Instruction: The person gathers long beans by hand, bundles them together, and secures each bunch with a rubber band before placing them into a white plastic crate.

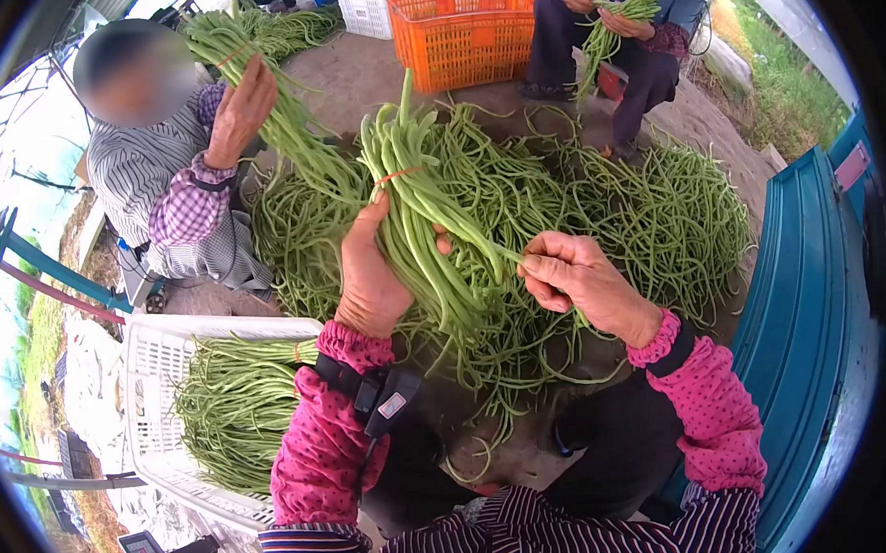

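Observation:
My left hand (369, 280) is wrapped round a bundle of green long beans (423, 218), held up in front of me. A red rubber band (397, 176) circles the bundle near its upper end. With thumb and fingers pinched, my right hand (587, 280) grips the tip of a long bean (496, 251) that sticks out from the bundle's right side. Below and behind both hands spreads a large loose pile of long beans (658, 218) on the ground.
A white crate (146, 388) at the lower left holds banded bean bundles (236, 404). One co-worker (177, 179) at left and another (640, 41) at the back hold beans. An orange crate (462, 38) stands behind the pile; a teal metal panel (790, 291) lies at right.

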`<state>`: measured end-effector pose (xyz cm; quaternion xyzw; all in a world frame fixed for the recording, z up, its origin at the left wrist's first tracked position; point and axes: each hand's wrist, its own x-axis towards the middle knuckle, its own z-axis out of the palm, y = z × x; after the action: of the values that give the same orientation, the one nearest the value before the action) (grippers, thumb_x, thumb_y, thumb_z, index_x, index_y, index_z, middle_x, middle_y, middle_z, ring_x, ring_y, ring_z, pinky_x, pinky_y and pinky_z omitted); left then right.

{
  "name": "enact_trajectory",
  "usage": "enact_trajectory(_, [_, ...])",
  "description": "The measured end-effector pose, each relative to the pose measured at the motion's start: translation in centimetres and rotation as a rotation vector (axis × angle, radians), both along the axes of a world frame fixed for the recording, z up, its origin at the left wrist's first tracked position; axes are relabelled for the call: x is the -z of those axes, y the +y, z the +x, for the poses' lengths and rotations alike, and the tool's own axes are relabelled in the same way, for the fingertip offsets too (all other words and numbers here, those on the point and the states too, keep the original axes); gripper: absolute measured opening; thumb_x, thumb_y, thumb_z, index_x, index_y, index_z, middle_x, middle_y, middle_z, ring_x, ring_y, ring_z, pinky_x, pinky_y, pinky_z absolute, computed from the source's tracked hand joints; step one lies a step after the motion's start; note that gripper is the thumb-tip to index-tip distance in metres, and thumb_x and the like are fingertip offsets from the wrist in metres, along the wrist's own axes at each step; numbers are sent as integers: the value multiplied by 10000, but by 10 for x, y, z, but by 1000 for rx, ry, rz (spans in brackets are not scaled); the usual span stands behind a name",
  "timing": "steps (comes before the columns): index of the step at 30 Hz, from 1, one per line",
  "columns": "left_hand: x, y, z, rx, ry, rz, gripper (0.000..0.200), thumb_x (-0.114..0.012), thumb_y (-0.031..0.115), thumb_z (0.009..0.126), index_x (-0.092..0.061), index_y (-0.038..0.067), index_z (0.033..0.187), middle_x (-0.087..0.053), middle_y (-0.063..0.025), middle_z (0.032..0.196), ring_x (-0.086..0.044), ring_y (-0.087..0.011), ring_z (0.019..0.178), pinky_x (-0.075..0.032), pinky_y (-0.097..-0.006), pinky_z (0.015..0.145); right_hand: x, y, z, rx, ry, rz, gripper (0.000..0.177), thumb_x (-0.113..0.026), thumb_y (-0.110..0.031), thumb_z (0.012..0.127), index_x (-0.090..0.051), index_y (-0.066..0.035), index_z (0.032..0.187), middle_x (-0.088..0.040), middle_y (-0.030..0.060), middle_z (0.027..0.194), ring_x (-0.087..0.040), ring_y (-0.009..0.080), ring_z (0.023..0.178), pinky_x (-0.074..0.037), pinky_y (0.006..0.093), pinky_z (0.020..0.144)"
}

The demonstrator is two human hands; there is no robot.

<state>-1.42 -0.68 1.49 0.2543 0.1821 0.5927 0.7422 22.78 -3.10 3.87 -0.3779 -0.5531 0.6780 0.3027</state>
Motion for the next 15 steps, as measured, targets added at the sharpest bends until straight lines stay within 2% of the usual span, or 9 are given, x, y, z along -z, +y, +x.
enact_trajectory(5, [0,1,3,11,31,-61,423,-399,330,972,-499,24,1247,-635,-132,910,-609,-257,695,-525,-353,634,3,2,3,-70,-42,-20,208,-505,-193,976,-532,6,922,-498,-9,644,-430,50,516,-341,206,462])
enact_trajectory(8, [1,-1,7,48,68,-60,414,-406,336,975,-508,28,1233,-645,-116,898,-626,-235,691,-541,-338,633,7,-1,0,-6,-129,57,174,-524,-163,963,-535,5,921,-501,-9,641,-434,51,509,-350,207,467])
enact_trajectory(11, [-3,-3,10,46,135,-88,420,-431,345,968,-482,52,1265,-620,-103,857,-618,-210,717,-522,-328,642,0,-4,-8,45,-97,50,132,-551,-126,946,-539,3,916,-495,-11,636,-428,50,496,-347,208,456])
enact_trajectory(15, [-5,-7,11,41,174,-176,346,-523,216,937,-515,51,1241,-627,-98,927,-629,-205,776,-541,-334,693,0,6,4,38,-24,-6,124,-570,-124,938,-543,-5,910,-471,-12,620,-398,50,484,-322,207,432])
